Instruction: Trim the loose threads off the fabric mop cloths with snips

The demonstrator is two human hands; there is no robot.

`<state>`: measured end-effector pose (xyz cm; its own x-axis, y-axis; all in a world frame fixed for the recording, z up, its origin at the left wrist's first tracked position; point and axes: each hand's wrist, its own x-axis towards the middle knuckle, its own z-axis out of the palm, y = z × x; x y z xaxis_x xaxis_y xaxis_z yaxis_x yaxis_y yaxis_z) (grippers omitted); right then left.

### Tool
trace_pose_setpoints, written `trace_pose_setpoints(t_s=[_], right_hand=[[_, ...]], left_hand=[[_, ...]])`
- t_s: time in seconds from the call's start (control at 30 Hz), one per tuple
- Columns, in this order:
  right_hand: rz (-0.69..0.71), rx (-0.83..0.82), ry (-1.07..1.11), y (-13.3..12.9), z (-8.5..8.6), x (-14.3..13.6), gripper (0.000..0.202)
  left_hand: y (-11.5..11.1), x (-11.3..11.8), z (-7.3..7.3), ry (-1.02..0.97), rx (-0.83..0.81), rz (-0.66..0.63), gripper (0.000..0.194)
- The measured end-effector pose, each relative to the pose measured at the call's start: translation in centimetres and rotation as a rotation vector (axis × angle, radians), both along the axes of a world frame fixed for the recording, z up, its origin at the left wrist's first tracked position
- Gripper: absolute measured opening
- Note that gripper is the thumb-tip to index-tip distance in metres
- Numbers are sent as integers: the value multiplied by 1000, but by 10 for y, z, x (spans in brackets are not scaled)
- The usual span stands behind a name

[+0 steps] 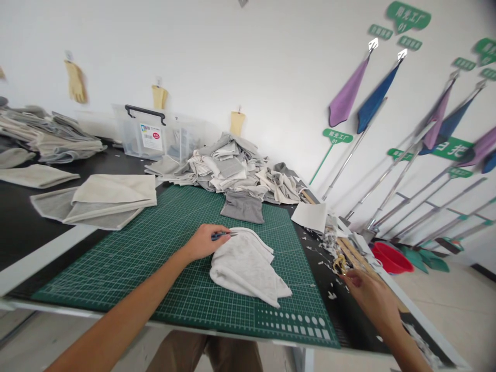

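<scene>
My left hand [205, 242] is closed on a small blue-handled tool [219, 235] with a thin metal tip, too small to tell its exact kind. That tip lies over the upper edge of a white cloth [248, 266], which rests loosely folded on the green cutting mat [163, 217]. Off the mat to the right, my right hand [366, 294] has its fingers pinched together among white scraps. At its fingertips is a gold-coloured, looped thing [340, 263] resembling scissors handles; what the fingers hold is partly hidden.
A folded grey cloth [243, 207] lies at the mat's far edge, before a heap of cloths [228, 160]. Folded cloths [112, 199] overlap the mat's left side. Behind stands a clear plastic box [141, 134]. White scraps [329, 237] and a white sheet [310, 216] lie right.
</scene>
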<state>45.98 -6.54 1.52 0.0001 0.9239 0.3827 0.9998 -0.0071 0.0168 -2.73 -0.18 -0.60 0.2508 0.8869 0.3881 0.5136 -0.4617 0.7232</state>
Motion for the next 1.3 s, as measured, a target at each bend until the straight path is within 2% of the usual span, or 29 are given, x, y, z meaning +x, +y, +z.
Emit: trace_pose_setpoints(t_s=[0.13,0.2,0.27,0.33,0.47,0.6,0.7,0.87,1.07,1.17,1.3], right_hand=[[150,57,-7,0,-2,0,32],[124,93,-7,-1,-2,-7,33],[93,150,24,-4,0,-21,30],[180,170,97,-8,3,-42,28],[569,-33,303,-16,6,-104,25],[652,-192,534,-16,2,-162,21],[659,-264,627,-9,-3,-185,20],[660,-274,632,0,-14,-192,18],[719,-155,511,-1,-24,-196,18],[745,-129,466,-5,-23,-200,22],[653,-57,570,-10,-14,-195,19]], left_hand=[[0,0,0,-7,-6,1,30],[1,0,0,-10,-8,3,30],[1,0,0,-12,-2,4,29],[1,0,-1,-13,6,1,29],[1,0,0,-15,7,-6,28],[0,0,0,-23,-5,-4,30],[-1,0,1,-18,-10,1,30],[1,-1,-1,-10,16,0,30],[2,-1,-2,-14,31,-3,29],[1,-1,-1,-16,21,-3,30],[0,-2,-1,-13,17,1,30]])
